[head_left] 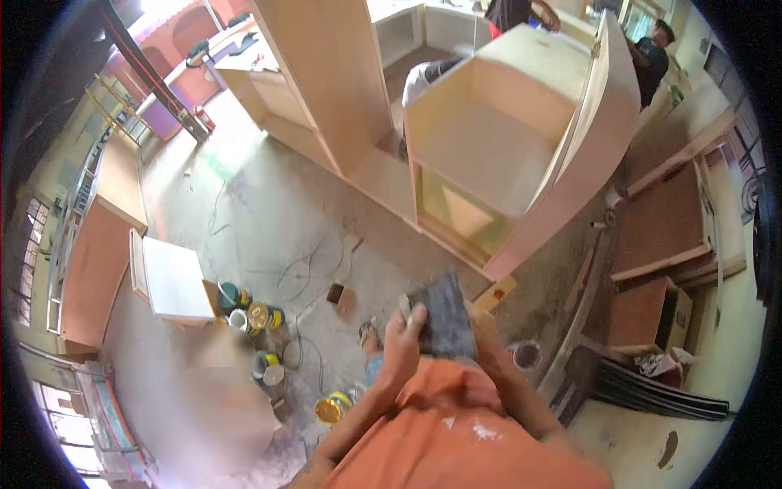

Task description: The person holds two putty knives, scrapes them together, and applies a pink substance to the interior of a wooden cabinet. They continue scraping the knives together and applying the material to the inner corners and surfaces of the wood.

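Observation:
My left hand [399,342] is closed, with a small pale handle-like piece [405,306] sticking up from its fingers. What this piece belongs to I cannot tell. Right beside it, in front of the orange shirt, is a dark grey rectangular board [446,314] with a smeared surface. The board's right edge is in the grip of my right hand [486,330], whose fingers are partly hidden behind it.
An unfinished wooden cabinet [489,155] stands ahead, with a tall panel [334,73] to its left. Paint cans [332,407] and cords lie on the concrete floor. A white-topped box [175,277] sits left. A person [652,61] is at the far right, another behind the cabinet.

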